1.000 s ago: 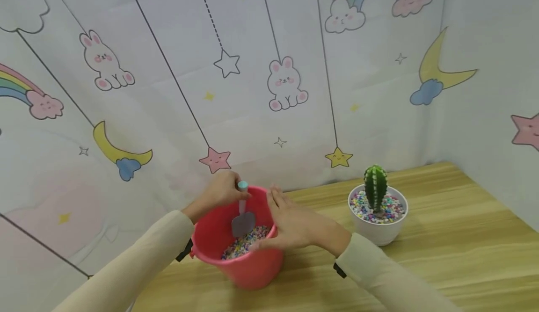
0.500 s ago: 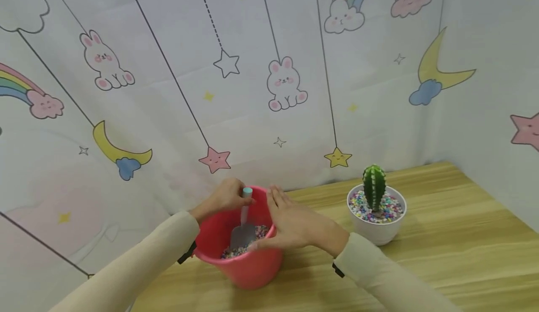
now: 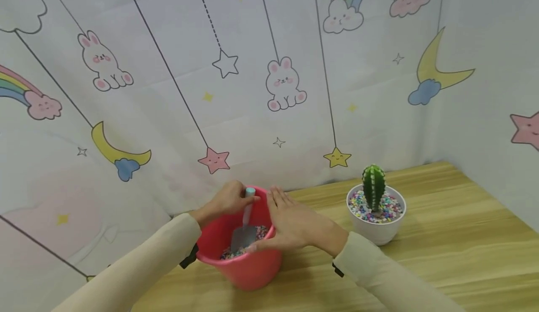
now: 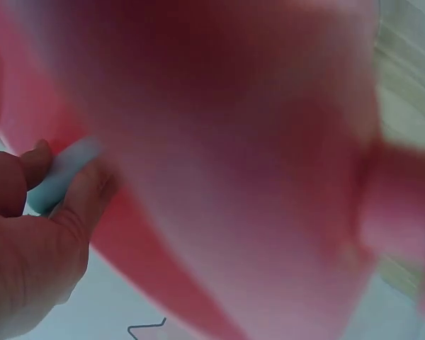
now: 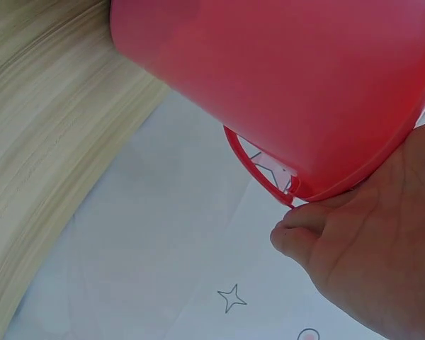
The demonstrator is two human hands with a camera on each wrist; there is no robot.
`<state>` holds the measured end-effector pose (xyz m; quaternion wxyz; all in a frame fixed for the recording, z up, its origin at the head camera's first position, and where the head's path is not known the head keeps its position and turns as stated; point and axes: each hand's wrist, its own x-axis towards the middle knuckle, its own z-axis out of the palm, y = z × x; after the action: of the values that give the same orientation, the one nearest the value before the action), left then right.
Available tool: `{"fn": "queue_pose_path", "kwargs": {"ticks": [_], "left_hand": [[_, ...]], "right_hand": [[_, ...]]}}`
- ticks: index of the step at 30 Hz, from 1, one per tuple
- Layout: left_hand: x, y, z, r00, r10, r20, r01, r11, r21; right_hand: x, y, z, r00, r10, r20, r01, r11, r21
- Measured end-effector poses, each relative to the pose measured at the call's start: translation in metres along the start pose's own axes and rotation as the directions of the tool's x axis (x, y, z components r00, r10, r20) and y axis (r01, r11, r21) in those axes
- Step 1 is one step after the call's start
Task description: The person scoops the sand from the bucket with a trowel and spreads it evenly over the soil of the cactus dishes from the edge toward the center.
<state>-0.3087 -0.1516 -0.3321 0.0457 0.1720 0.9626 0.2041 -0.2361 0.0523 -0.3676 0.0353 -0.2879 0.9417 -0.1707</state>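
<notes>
A pink-red bucket (image 3: 252, 272) on the table holds small multicoloured beads (image 3: 262, 231). My left hand (image 3: 229, 200) pinches the pale handle of a toy shovel (image 3: 244, 237), which stands almost upright inside, its grey blade down in the beads. Close up, the left wrist view shows thumb and fingers around the light-blue handle end (image 4: 60, 173); the bucket wall hides the blade there. My right hand (image 3: 296, 224) rests on the right side of the rim, fingers straight, thumb over the near edge. From the right wrist, the bucket's thin red handle (image 5: 251, 163) hangs beside that hand.
To the right, a white pot (image 3: 376, 231) with a green cactus (image 3: 374, 188) and coloured beads stands on the wood-grain table (image 3: 455, 237). Behind the table hangs a white cloth (image 3: 177, 129) printed with bunnies, stars and moons.
My left hand has moved down and slightly right, and the shovel's blade has sunk from above the beads into them. The right hand has stayed at the rim.
</notes>
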Motion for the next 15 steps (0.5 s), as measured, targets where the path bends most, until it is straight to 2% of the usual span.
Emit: {"fn": "queue_pose_path", "kwargs": {"ticks": [6, 11, 15], "left_hand": [[-0.0040, 0.0042, 0.0022, 1.000, -0.022, -0.004, 0.022, 0.999, -0.025], [-0.0056, 0.0075, 0.0031, 1.000, 0.001, 0.000, -0.001, 1.000, -0.027], [-0.0061, 0.0071, 0.0053, 1.000, -0.006, 0.003, 0.006, 0.999, -0.033]], "right_hand": [[0.0001, 0.0009, 0.0001, 1.000, -0.003, -0.001, 0.003, 1.000, 0.006], [0.0003, 0.0015, -0.0003, 1.000, 0.001, -0.009, -0.001, 1.000, -0.003], [0.0006, 0.0010, 0.0004, 1.000, -0.001, -0.007, 0.001, 1.000, 0.000]]}}
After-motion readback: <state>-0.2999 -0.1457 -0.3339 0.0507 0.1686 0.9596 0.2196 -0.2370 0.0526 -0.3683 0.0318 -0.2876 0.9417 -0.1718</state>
